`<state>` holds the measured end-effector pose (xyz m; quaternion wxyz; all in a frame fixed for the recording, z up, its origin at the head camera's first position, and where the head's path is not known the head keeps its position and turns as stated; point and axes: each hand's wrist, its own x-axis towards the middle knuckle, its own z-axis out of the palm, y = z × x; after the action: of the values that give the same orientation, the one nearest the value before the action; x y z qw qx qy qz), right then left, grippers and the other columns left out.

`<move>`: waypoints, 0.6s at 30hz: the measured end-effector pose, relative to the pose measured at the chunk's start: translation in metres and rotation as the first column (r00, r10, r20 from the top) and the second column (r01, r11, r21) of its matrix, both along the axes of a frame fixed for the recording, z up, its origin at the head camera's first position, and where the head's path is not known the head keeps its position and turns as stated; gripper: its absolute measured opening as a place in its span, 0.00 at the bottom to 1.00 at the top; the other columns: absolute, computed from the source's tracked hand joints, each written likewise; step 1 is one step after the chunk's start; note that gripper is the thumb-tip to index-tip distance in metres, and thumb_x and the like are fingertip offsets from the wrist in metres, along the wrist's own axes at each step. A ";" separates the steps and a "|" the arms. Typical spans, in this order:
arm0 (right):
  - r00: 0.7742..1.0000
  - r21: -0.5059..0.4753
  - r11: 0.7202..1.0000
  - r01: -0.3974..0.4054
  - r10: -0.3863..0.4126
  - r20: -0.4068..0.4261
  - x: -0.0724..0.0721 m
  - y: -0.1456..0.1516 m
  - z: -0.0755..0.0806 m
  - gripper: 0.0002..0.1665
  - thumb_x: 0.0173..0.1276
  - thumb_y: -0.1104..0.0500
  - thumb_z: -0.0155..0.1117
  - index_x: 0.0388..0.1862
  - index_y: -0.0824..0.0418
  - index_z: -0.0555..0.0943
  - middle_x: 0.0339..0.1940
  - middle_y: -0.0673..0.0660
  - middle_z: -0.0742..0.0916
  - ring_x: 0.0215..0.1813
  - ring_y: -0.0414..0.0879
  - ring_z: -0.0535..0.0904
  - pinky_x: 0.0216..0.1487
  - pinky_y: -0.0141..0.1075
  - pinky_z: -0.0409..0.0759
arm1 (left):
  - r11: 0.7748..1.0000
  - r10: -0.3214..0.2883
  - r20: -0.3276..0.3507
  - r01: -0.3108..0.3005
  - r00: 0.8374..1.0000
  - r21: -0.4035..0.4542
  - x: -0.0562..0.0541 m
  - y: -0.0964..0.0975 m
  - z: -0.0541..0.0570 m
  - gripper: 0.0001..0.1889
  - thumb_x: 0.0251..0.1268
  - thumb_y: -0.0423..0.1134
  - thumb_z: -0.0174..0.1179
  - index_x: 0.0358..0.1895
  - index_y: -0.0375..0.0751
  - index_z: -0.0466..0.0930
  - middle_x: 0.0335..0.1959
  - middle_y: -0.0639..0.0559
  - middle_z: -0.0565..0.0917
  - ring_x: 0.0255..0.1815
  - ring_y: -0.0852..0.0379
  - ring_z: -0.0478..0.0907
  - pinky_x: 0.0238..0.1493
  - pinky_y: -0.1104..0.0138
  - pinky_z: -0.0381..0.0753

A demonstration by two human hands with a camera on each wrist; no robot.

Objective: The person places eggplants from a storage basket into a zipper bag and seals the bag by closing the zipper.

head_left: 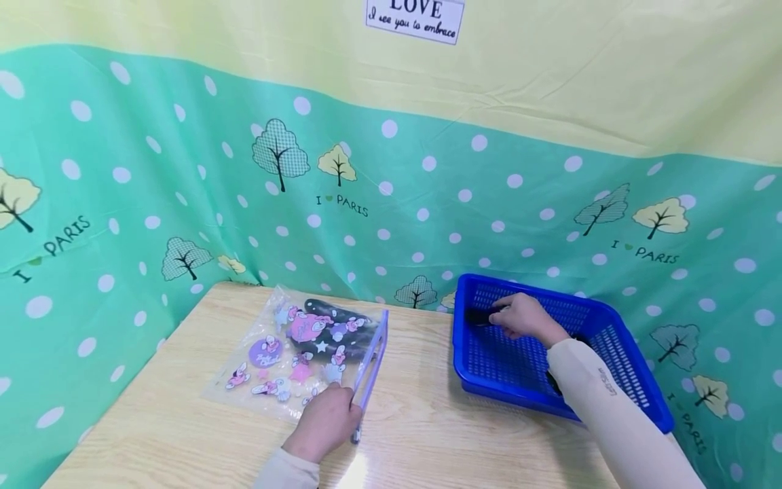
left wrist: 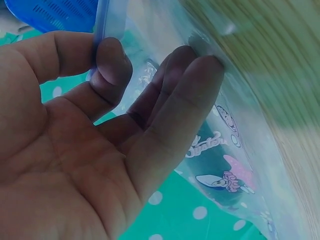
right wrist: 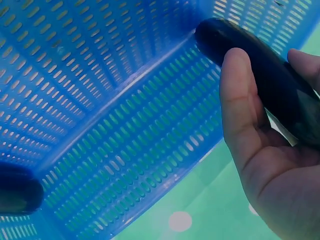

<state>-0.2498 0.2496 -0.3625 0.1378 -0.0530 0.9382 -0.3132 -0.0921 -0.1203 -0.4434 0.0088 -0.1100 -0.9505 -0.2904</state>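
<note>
Pinching the purple strip along the edge of a clear printed bag, the left hand has its thumb and forefinger clamped on it. The bag lies on the tabletop, dark contents showing through. Inside the blue basket to its right, the right hand grips a glossy dark oblong item between thumb and fingers; another dark piece lies well apart from it.

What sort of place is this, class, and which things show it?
Probably a makeshift indoor workspace: a wooden table holds a blue basket, and polka-dot fabric hangs behind like a backdrop.
</note>
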 end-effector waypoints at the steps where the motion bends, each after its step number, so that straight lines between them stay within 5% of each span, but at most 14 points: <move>1: 1.000 -0.011 1.000 0.003 -0.003 -0.002 0.001 0.002 0.002 0.32 0.72 0.57 0.63 0.67 0.76 0.71 0.23 0.58 0.84 0.30 0.55 0.84 0.38 0.48 0.85 | 1.000 0.000 0.006 0.000 1.000 0.000 0.000 0.000 0.000 0.05 0.59 0.32 0.60 0.26 0.36 0.79 0.22 0.52 0.69 0.19 0.56 0.65 0.22 0.60 0.71; 8: 0.998 -0.122 0.991 0.052 -0.056 -0.030 0.021 0.013 0.024 0.37 0.75 0.45 0.61 0.66 0.75 0.72 0.37 0.60 0.87 0.40 0.55 0.87 0.40 0.46 0.86 | 1.000 -0.011 0.014 0.011 1.000 0.000 -0.001 -0.002 -0.001 0.07 0.60 0.34 0.59 0.24 0.41 0.77 0.22 0.54 0.69 0.20 0.57 0.65 0.22 0.61 0.69; 18: 0.976 -0.286 0.958 0.034 -0.093 -0.195 0.081 -0.001 0.039 0.34 0.74 0.48 0.64 0.68 0.70 0.73 0.35 0.58 0.89 0.35 0.49 0.87 0.41 0.44 0.86 | 1.000 -0.024 0.056 0.024 0.998 0.000 -0.003 -0.007 -0.001 0.09 0.60 0.35 0.58 0.22 0.44 0.75 0.21 0.54 0.69 0.20 0.56 0.64 0.22 0.61 0.68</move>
<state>-0.1690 0.2488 -0.3232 0.0208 -0.0739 0.8945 -0.4404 -0.0953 -0.1269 -0.4441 -0.0212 -0.1132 -0.9492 -0.2929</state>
